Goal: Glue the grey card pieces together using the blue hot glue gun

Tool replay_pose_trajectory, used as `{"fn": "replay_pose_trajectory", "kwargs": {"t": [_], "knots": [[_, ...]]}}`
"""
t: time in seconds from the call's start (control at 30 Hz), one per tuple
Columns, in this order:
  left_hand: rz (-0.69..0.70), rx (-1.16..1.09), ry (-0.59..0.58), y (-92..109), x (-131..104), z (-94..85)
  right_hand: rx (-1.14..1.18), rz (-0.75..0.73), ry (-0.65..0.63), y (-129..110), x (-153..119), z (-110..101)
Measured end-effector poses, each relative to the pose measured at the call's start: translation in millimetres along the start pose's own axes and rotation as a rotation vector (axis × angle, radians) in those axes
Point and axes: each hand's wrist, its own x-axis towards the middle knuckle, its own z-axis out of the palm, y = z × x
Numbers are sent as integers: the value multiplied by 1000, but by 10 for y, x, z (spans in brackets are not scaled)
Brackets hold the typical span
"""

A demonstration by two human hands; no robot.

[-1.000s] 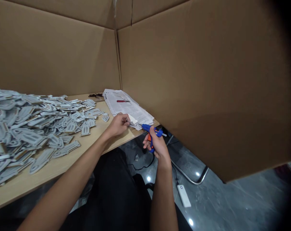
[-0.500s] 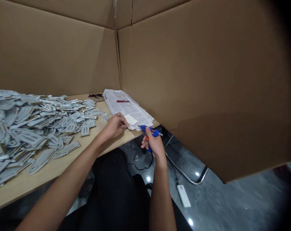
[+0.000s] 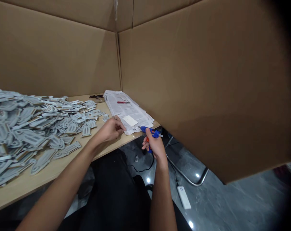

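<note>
My right hand point(image 3: 154, 142) is wrapped round a blue glue gun point(image 3: 146, 129) with orange parts. A glue stick pokes out of its rear end, and its nozzle points left over the edge of the printed papers. Beside the papers' near-left corner is my left hand point(image 3: 113, 128), fingers loosely bent and apart, holding nothing that I can see. Its fingertips reach the paper edge, just left of a small white card point(image 3: 130, 121). That card lies flat on the printed papers point(image 3: 121, 110).
A heap of grey-white flat plastic pieces point(image 3: 27, 125) covers the table's left side. A red pen-like tool point(image 3: 123, 102) lies on the papers, dark scraps point(image 3: 96, 96) behind. Cardboard walls point(image 3: 184, 80) rise at the back and right. A white power bank point(image 3: 184, 197) lies on the floor.
My left hand has let go of the white card and drawn back a little to the left. The card now lies flat. My right hand with the glue gun has barely moved.
</note>
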Motion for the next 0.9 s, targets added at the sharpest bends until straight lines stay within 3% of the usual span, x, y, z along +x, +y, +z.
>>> {"fn": "replay_pose_trajectory", "kwargs": {"t": [0.17, 0.33, 0.57, 0.9], "knots": [[-20, 1, 0, -65, -15, 23, -45, -74, -122, -76, -83, -73], [-2, -15, 9, -49, -35, 37, -133, -116, -221, -36, -147, -16], [30, -66, 27, -2, -45, 91, -190, -56, -181, 66, -178, 92], [-16, -68, 34, -108, -23, 147, -89, 13, -158, 90, -241, 160]]}}
